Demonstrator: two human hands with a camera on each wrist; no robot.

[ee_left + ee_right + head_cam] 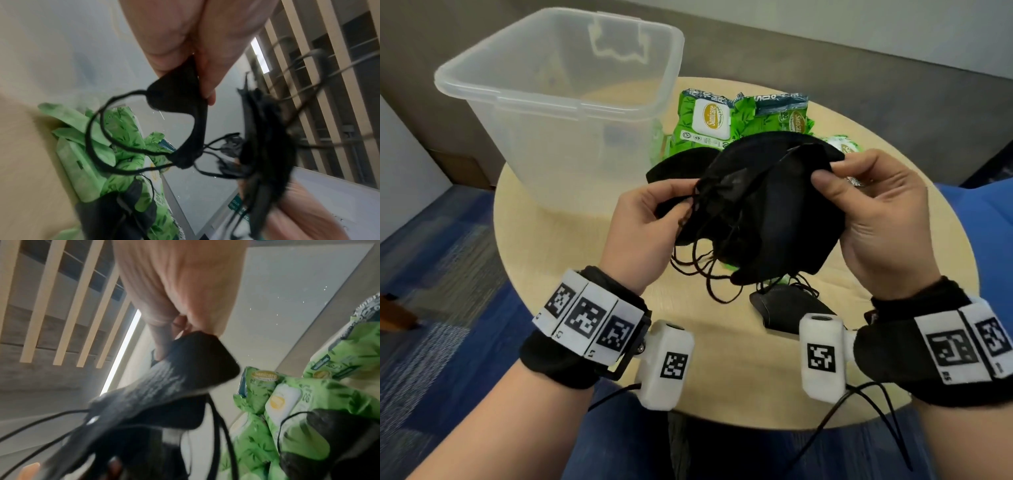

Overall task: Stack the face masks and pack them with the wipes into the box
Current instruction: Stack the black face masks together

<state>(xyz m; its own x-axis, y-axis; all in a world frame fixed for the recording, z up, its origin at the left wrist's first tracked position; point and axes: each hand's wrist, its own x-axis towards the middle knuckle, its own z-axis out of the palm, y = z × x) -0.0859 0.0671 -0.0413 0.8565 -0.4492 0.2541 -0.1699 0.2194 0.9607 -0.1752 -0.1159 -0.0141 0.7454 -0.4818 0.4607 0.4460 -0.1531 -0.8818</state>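
Observation:
Both hands hold a bunch of black face masks point(767, 205) above the round table. My left hand point(654, 219) pinches the left end of the masks point(176, 91), ear loops dangling below. My right hand point(873, 205) grips the right end of the masks point(197, 360) between thumb and fingers. One more black mask point(787, 308) lies on the table near me, another point(674, 168) behind the held bunch. Green wipes packs point(709, 120) point(287, 402) point(98, 154) lie at the back of the table. The clear plastic box point(558, 102) stands empty at the left.
The round wooden table point(571, 274) has bare surface at its front left. Its edge curves close to my lap. Blue carpet point(431, 274) lies to the left, a blue seat point(983, 212) to the right. Cables point(859, 401) hang from the wrist cameras.

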